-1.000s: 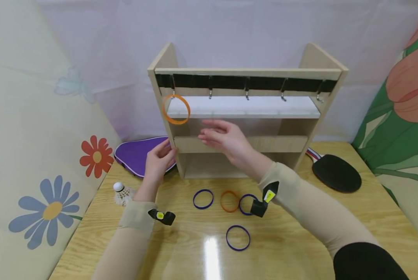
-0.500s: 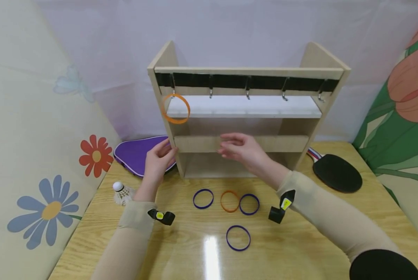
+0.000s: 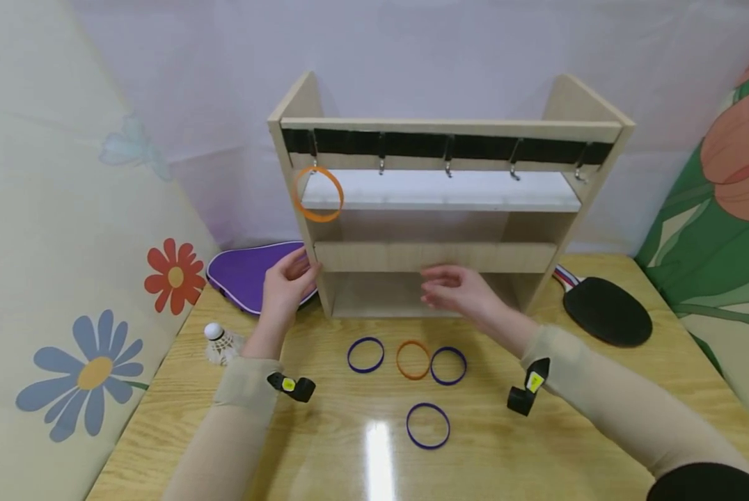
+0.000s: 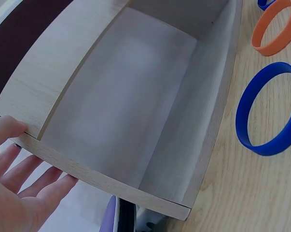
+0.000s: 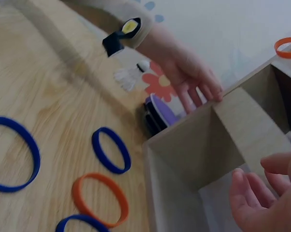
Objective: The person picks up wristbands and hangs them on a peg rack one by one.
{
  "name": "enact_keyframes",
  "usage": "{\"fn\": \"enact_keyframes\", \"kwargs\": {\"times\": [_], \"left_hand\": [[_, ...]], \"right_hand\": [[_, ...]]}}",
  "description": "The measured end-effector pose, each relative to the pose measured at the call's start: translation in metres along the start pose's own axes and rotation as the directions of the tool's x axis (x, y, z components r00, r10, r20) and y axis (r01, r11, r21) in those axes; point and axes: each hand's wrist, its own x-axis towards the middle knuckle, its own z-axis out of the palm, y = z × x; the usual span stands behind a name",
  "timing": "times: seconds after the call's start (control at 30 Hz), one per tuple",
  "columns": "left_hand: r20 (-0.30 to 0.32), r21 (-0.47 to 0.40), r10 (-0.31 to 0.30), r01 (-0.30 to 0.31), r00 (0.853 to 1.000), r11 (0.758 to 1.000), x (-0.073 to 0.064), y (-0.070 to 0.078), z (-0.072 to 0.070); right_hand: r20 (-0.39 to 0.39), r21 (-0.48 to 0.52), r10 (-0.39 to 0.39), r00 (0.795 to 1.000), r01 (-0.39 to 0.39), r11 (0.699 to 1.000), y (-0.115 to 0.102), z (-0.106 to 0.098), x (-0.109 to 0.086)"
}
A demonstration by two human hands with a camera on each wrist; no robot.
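On the counter [image 3: 324,438] lie four wristbands [image 3: 413,378]; an orange wristband [image 3: 320,218] hangs from the leftmost hook [image 3: 314,149] of the wooden rack [image 3: 412,257]. The left hand [image 3: 284,287] pinches its side panel [image 4: 102,180]; the right hand [image 3: 461,289] hovers, fingers loosely parted.

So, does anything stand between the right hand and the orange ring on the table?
Nothing visible blocks the space between the right hand and the orange ring; a blue ring lies close beside it, not in between.

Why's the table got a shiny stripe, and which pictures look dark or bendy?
Head: white glare streaks the glossy brown wooden table, probably reflected light; left wrist: edges of the pale wooden shelf unit look curved, maybe lens distortion; both wrist views: dimmer than the head's.
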Motion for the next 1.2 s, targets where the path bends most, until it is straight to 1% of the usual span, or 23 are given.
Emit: {"fn": "enact_keyframes", "kwargs": {"times": [0.27,0.43,0.67,0.83,0.97,1.1,1.2], "left_hand": [[-0.013,0.010,0.011,-0.011,1.000,1.000,0.000,0.001,0.001],[-0.010,0.031,0.010,-0.009,1.000,0.999,-0.001,0.003,0.001],[-0.002,0.040,-0.001,0.001,1.000,0.999,-0.001,0.003,0.000],[-0.005,0.032,-0.007,0.007,1.000,0.999,-0.001,0.003,0.000],[-0.005,0.038,-0.012,0.012,1.000,0.999,-0.001,0.003,0.000],[-0.002,0.048,-0.012,0.012,1.000,0.999,-0.002,0.003,-0.001],[-0.005,0.046,-0.007,0.007,1.000,0.999,-0.002,0.004,0.000]], "right_hand": [[0.001,-0.132,0.023,1.000,-0.022,0.991,0.030,-0.019,-0.003],[0.000,-0.160,0.027,1.000,-0.026,0.987,0.051,-0.030,-0.004],[0.037,-0.165,0.026,0.999,-0.020,0.986,0.076,-0.039,-0.008],[0.068,-0.155,0.031,0.997,-0.020,0.988,0.087,-0.042,-0.011],[0.086,-0.170,0.023,0.996,-0.008,0.985,0.092,-0.045,-0.016],[0.089,-0.185,0.024,0.996,-0.007,0.983,0.094,-0.047,-0.019],[0.085,-0.185,0.043,0.995,-0.027,0.982,0.097,-0.048,-0.020]]}}
